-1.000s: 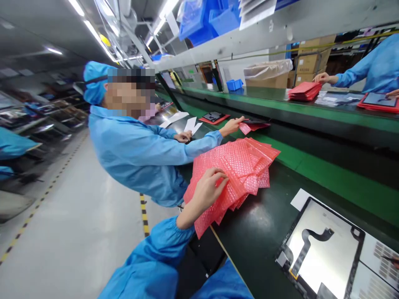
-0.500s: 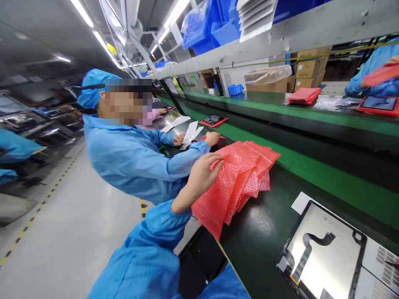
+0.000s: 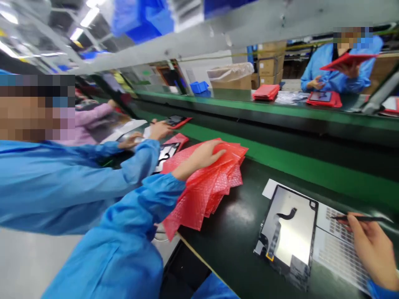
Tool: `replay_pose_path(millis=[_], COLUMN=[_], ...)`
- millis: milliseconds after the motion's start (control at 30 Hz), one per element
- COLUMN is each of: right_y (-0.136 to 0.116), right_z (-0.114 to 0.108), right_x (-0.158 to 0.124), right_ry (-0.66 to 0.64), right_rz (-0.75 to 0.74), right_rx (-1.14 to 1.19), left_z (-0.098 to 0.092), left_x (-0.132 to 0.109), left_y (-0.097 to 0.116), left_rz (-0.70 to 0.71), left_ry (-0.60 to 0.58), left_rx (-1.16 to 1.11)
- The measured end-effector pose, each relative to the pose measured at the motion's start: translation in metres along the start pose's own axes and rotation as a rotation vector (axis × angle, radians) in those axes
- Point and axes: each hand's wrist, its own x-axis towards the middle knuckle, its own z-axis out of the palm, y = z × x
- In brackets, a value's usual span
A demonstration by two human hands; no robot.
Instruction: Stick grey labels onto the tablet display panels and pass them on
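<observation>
My left hand (image 3: 204, 157) lies on a fanned stack of red bubble-wrap bags (image 3: 215, 182), fingers stretched out. At the lower right, my right hand (image 3: 370, 245) pinches a dark, thin pen-like tool (image 3: 363, 218), its tip over a white sheet of small stickers (image 3: 339, 253). Between the hands, a tablet-sized screen panel (image 3: 291, 224) lies with its silvery back up, a black ribbon cable curving across it. A white paper piece (image 3: 269, 188) shows beyond the panel's upper left corner.
A co-worker's blue sleeve (image 3: 93, 182) and hands reach in at left, near another panel (image 3: 168, 153). Across the green-edged bench, a person holds a red bag (image 3: 349, 61). A metal shelf beam (image 3: 199, 45) crosses above, with blue bins. Red bags (image 3: 266, 92) are stacked opposite.
The view has swung right, bringing my right hand and its tool into sight. My left hand's fingers, bent before, now lie flatter on the bags. Another panel shows beside the co-worker.
</observation>
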Motion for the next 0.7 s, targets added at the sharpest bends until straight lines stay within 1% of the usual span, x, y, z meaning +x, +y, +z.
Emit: replay_pose_path(millis=[33, 67, 133, 200, 267, 300, 367, 433, 467, 533, 600, 633, 700], right_y=[0.003, 0.004, 0.003, 0.001, -0.002, -0.002, -0.004, -0.005, -0.006, -0.008, -0.010, -0.011, -0.012], right_z=[0.001, 0.002, 0.003, 0.005, 0.006, 0.007, 0.007, 0.006, 0.005, 0.004, 0.003, 0.003, 0.002], right_x=[-0.001, -0.002, -0.005, -0.008, -0.010, -0.011, -0.013, -0.014, -0.015, -0.015, -0.015, -0.015, -0.016], right_ry=[0.005, 0.008, -0.004, -0.011, -0.027, -0.032, -0.032, -0.031, -0.033, -0.039, -0.048, -0.052, -0.054], right_rz=[0.059, 0.080, 0.078, 0.066, 0.057, 0.056, 0.058, 0.061, 0.062, 0.064, 0.059, 0.054, 0.044], right_rx=[0.020, 0.052, 0.082, 0.127, 0.157, 0.162, 0.162, 0.153, 0.148, 0.137, 0.127, 0.123, 0.116], left_z=[-0.002, -0.005, -0.012, -0.021, -0.027, -0.029, -0.023, -0.003, 0.012, 0.048, 0.082, 0.097, 0.117], left_x=[-0.006, -0.013, -0.030, -0.049, -0.073, -0.086, -0.109, -0.127, -0.133, -0.138, -0.137, -0.135, -0.129], left_y=[0.001, 0.003, 0.009, 0.023, 0.045, 0.060, 0.096, 0.135, 0.155, 0.190, 0.219, 0.230, 0.249], left_rz=[0.007, 0.016, 0.016, 0.014, 0.041, 0.033, 0.102, 0.229, 0.315, 0.469, 0.584, 0.625, 0.682], left_ry=[0.006, 0.007, 0.030, 0.057, 0.099, 0.051, 0.052, -0.040, -0.102, -0.161, -0.231, -0.252, -0.264], left_rx=[-0.006, -0.013, -0.019, 0.012, 0.012, -0.018, -0.156, -0.302, -0.380, -0.480, -0.510, -0.505, -0.455])
